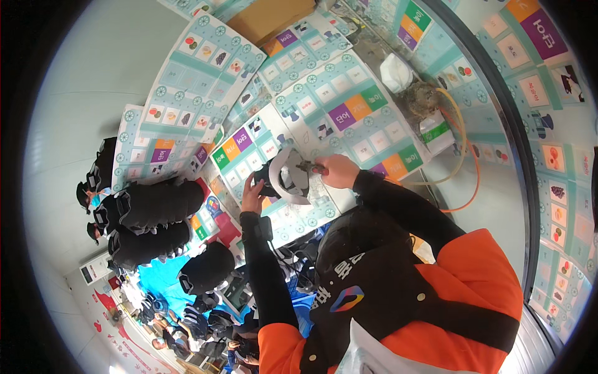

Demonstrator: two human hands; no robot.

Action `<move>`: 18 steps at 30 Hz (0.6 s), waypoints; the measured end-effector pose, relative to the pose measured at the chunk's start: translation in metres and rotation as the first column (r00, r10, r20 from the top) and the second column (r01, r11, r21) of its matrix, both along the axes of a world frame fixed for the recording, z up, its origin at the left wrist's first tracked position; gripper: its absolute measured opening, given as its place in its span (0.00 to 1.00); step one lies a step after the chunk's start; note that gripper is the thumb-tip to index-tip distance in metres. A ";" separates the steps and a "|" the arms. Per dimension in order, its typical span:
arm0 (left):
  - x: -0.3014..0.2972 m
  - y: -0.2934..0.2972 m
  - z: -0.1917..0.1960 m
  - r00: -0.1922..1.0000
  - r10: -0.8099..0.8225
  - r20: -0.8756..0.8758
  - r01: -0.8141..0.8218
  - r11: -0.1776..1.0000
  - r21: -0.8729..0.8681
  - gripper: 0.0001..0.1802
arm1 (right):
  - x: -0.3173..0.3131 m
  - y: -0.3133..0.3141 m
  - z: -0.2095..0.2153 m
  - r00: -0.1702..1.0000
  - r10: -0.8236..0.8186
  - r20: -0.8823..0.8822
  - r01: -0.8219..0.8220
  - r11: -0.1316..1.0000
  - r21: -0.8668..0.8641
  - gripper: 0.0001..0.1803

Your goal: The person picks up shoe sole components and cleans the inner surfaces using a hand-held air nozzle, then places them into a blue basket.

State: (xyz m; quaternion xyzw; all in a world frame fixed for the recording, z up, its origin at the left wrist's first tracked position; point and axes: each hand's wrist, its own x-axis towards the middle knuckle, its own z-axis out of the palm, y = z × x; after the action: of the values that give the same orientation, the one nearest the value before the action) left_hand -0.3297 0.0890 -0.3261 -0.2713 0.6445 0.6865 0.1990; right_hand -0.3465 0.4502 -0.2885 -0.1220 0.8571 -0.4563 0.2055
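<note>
A black and light-grey cap (pixel 290 177) is held over the worktable. My left hand (pixel 252 197) is closed on its dark left side, thumb and fingers around the edge. My right hand (pixel 340 171) is closed around a small dark metal tool (pixel 309 167), whose tip reaches to the right side of the cap; its exact kind is too small to tell. Beneath the cap lie printed cardboard sheets (pixel 367 128) with pictures and coloured blocks, which cover the tabletop.
Stacks of black caps (pixel 159 206) stand to the left, with another dark cap stack (pixel 208 268) nearer. A yellow hose (pixel 464 140) and an orange hose (pixel 476 187) curve at the right, near a white bundle (pixel 396 73). Other people (pixel 177 330) sit at the lower left.
</note>
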 end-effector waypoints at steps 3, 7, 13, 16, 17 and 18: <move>-0.010 0.007 0.009 1.000 -0.006 0.029 0.004 0.998 0.061 0.32 | 0.001 0.001 -0.005 0.981 0.188 0.053 -0.192 0.979 0.075 0.12; -0.016 0.002 0.005 0.998 0.052 0.041 -0.053 0.998 0.038 0.28 | 0.007 -0.001 0.001 0.996 0.091 -0.020 -0.089 0.993 0.073 0.11; -0.039 -0.023 -0.018 0.968 -0.252 0.015 0.251 0.956 -0.148 0.23 | 0.007 0.005 0.000 0.992 0.091 0.083 -0.098 0.992 0.080 0.13; -0.050 -0.033 -0.025 0.940 -0.327 0.099 0.335 0.940 -0.070 0.14 | 0.015 0.003 -0.008 0.986 0.130 0.107 -0.133 0.991 0.024 0.14; -0.050 -0.032 -0.029 0.939 -0.330 0.099 0.338 0.939 -0.072 0.14 | 0.016 0.004 -0.011 0.986 0.127 0.106 -0.130 0.991 0.022 0.14; -0.054 -0.006 -0.037 0.971 -0.165 0.172 0.158 0.986 0.052 0.15 | 0.016 0.013 -0.019 0.989 0.066 0.135 -0.066 0.998 -0.003 0.15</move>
State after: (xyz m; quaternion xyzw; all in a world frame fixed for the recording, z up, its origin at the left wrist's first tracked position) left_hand -0.3835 0.0834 -0.3630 -0.2737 0.6313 0.6536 0.3153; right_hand -0.3302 0.4635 -0.3077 -0.1188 0.8370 -0.4560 0.2783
